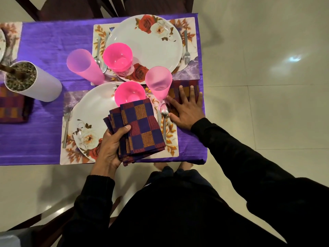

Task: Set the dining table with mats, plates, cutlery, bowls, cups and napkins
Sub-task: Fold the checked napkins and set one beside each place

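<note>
My left hand (110,148) grips a stack of folded checked napkins (142,129) above the near floral plate (92,111). My right hand (187,107) lies flat, fingers spread, pressing one checked napkin (175,90) onto the purple tablecloth (44,41) beside the near mat (170,147). On the near setting there are a pink bowl (129,94), a pink cup (159,82), a spoon (164,113) and a fork (66,125). The far plate (151,45) has a pink bowl (118,56), a pink cup (83,65), a fork (186,49) and a spoon (98,56) on its mat (98,32).
A white cylindrical planter (35,82) stands at the left, with another checked napkin (12,106) next to it. Another mat (10,36) shows at the far left edge. Dark chairs (67,8) stand behind the table. The table's right edge borders tiled floor (267,86).
</note>
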